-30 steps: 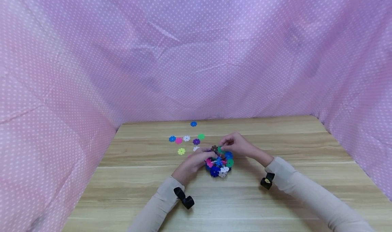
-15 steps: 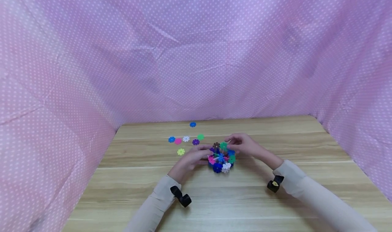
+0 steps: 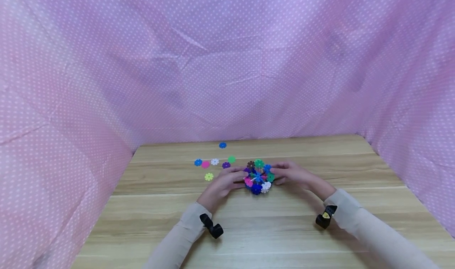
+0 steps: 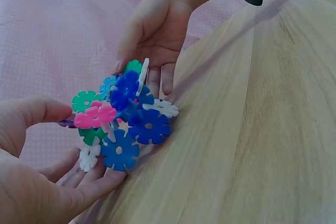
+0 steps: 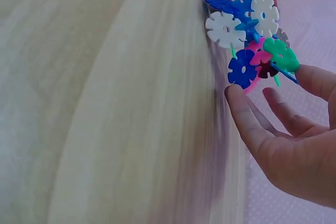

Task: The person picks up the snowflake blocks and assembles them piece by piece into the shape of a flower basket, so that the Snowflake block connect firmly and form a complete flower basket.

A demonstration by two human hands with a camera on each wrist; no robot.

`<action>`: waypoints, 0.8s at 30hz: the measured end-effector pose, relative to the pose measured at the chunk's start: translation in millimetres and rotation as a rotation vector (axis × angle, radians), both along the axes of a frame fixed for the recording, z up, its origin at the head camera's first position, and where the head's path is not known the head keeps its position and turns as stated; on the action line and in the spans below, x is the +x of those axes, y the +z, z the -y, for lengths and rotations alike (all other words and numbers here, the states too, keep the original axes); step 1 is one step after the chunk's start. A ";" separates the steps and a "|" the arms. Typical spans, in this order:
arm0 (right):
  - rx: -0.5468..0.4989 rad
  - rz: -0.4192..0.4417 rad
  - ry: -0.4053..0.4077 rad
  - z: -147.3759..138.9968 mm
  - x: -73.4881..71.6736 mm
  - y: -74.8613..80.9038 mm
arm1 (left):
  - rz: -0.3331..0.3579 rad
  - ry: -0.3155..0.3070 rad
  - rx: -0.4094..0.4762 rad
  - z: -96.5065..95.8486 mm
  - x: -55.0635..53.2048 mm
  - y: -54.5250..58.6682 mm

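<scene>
A ball-like cluster of interlocking snowflake discs [image 3: 258, 177] stands low over the table, between both hands. Its notched discs are blue, green, pink, white, purple and brown. My left hand [image 3: 224, 183] holds its left side; in the left wrist view the thumb meets a purple disc and the fingers reach under a blue disc [image 4: 119, 150]. On the right side, my right hand [image 3: 301, 177] holds the cluster between thumb and fingers. The right wrist view has that thumb at a green disc [image 5: 282, 53] and a fingertip at a dark blue disc [image 5: 242, 70].
Several loose discs lie flat on the wooden table [image 3: 156, 205] left of and behind the cluster, among them a yellow disc [image 3: 209, 176], a pink disc [image 3: 205, 164] and a blue disc [image 3: 222, 145]. A pink dotted cloth [image 3: 227, 83] surrounds the table's back and sides.
The right hand has moved from a green disc at the cluster's back to its right side. My left thumb has drawn back from the top. The cluster has shifted slightly away and rightward.
</scene>
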State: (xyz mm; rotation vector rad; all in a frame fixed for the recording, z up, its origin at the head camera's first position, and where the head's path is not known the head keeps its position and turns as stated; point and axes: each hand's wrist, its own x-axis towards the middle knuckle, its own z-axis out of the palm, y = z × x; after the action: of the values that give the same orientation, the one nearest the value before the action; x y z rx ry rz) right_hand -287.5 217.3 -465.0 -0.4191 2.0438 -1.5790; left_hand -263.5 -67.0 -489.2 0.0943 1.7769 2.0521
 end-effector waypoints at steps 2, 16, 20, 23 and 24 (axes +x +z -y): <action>-0.004 0.002 -0.018 -2.4 -2.3 -1.6 | 0.010 0.017 0.009 -3.9 -2.6 0.2; -0.050 0.058 -0.133 -20.8 -24.9 1.8 | 0.042 0.163 -0.031 -37.7 -33.6 10.7; -0.042 0.064 -0.153 -25.0 -31.4 1.6 | 0.056 0.179 -0.018 -43.7 -41.2 12.3; -0.041 0.068 -0.157 -27.5 -36.0 0.9 | 0.067 0.187 -0.008 -46.8 -46.0 11.3; -0.043 0.068 -0.153 -28.2 -37.5 0.8 | 0.066 0.189 -0.010 -47.7 -47.2 10.9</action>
State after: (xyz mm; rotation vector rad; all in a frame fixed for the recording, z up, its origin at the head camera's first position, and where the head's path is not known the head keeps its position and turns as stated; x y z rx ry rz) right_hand -325.0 245.5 -464.2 -0.2251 2.0348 -1.7051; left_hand -310.7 -19.3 -478.3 -0.1488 1.8161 2.1482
